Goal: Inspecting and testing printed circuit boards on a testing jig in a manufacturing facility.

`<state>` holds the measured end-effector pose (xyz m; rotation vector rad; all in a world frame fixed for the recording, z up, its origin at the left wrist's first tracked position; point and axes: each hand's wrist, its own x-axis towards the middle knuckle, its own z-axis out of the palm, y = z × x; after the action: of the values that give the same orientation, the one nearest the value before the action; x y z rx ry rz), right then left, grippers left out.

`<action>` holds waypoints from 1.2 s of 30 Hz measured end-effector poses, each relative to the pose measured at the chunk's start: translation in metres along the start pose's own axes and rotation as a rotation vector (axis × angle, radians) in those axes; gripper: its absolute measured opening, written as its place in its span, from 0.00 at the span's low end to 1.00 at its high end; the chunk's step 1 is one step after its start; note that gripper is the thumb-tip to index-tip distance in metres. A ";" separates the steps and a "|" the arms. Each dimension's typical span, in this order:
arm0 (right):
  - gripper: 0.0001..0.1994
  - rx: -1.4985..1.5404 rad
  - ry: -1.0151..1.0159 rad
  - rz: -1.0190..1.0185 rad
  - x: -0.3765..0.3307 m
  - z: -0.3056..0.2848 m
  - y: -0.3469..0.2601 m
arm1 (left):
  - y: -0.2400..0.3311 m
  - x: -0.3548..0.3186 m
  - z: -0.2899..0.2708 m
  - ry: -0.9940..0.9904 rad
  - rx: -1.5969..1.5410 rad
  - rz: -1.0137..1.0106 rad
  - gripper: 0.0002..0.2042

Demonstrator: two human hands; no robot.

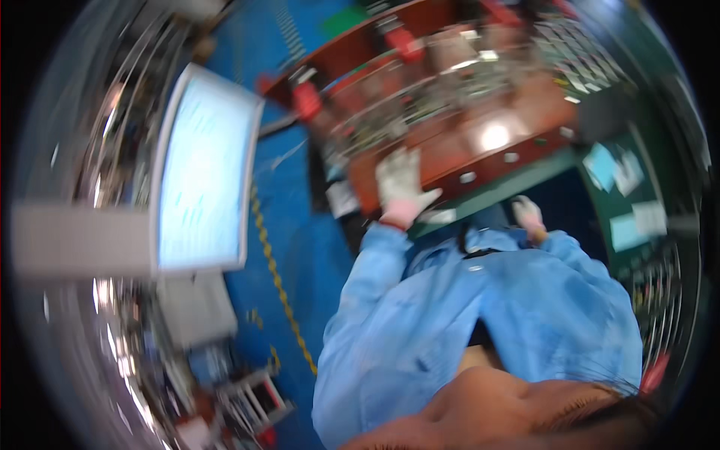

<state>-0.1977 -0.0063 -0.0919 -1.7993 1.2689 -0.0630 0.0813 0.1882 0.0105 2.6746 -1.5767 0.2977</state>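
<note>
A white glove covers my left hand (403, 184), its fingers spread flat over the near left end of a long reddish-brown fixture (431, 154). The palm appears to rest on its surface, and nothing shows in the grasp. Several red clamp-like parts (403, 43) stand along the fixture, with blurred small parts and wiring (420, 105) in a row between them. My right hand (529, 215), also gloved, hangs close to my waist in front of the bench edge, apart from the fixture. Its fingers look loosely extended, with nothing visible in them, though motion blurs them.
A lit screen (206, 172) on a grey arm stands at left. Pale blue and white papers (626, 225) lie on the green bench top at right. Blue floor (285, 247) with a yellow line runs along the left. Loaded racks (251, 401) stand at lower left.
</note>
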 end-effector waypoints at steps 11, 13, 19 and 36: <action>0.18 0.192 0.204 0.241 -0.051 -0.004 0.048 | 0.022 0.002 -0.002 -0.038 0.086 0.062 0.48; 0.18 0.235 0.249 0.341 -0.073 -0.014 0.064 | 0.046 0.008 -0.004 -0.046 0.052 0.110 0.45; 0.17 0.499 0.624 0.510 -0.127 -0.043 0.088 | 0.119 0.015 -0.008 0.147 -0.327 0.362 0.35; 0.22 -0.360 1.449 0.556 -0.130 -0.288 0.208 | 0.467 0.074 -0.048 -0.662 -1.109 0.804 0.24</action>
<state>-0.5545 -0.1012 -0.0087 -1.5013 2.8779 -1.0133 -0.2974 -0.0987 0.0346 1.2504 -1.9840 -1.1911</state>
